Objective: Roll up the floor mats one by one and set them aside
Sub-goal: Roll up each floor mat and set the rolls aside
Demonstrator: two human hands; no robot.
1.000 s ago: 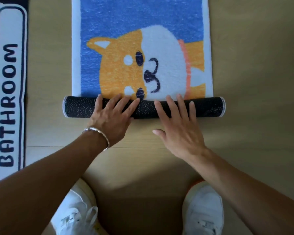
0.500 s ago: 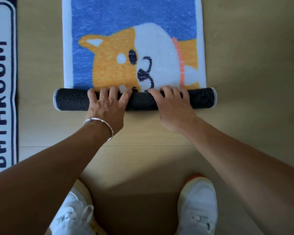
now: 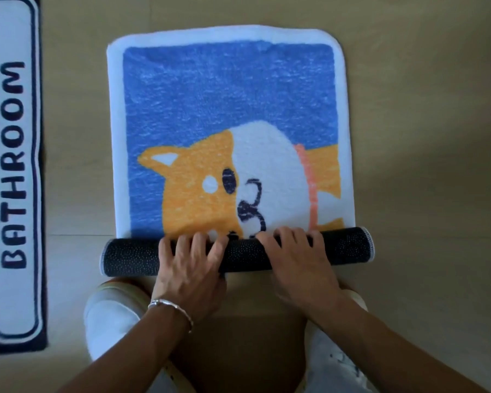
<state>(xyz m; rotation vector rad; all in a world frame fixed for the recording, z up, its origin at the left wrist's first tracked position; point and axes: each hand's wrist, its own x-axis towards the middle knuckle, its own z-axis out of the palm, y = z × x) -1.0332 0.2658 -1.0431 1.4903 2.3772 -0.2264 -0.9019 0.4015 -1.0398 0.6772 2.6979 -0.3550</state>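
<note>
A blue floor mat (image 3: 224,103) with an orange and white dog lies on the wooden floor, its far edge flat. Its near end is wound into a black dotted roll (image 3: 131,256) lying crosswise just in front of my feet. My left hand (image 3: 187,273), with a silver bracelet on the wrist, lies over the middle of the roll, its fingers bent across the top. My right hand (image 3: 298,265) sits beside it on the right half, fingers curled over the roll's far side.
A long white and dark mat reading BATHROOM (image 3: 12,165) lies flat along the left edge. My white shoes (image 3: 111,316) stand right behind the roll. Bare wooden floor (image 3: 423,137) stretches to the right and beyond the mat.
The roll has moved forward over more of the dog picture and grown thicker. Both hands went from flat fingers to curled over the roll. The view tilted up, showing the mat's far edge.
</note>
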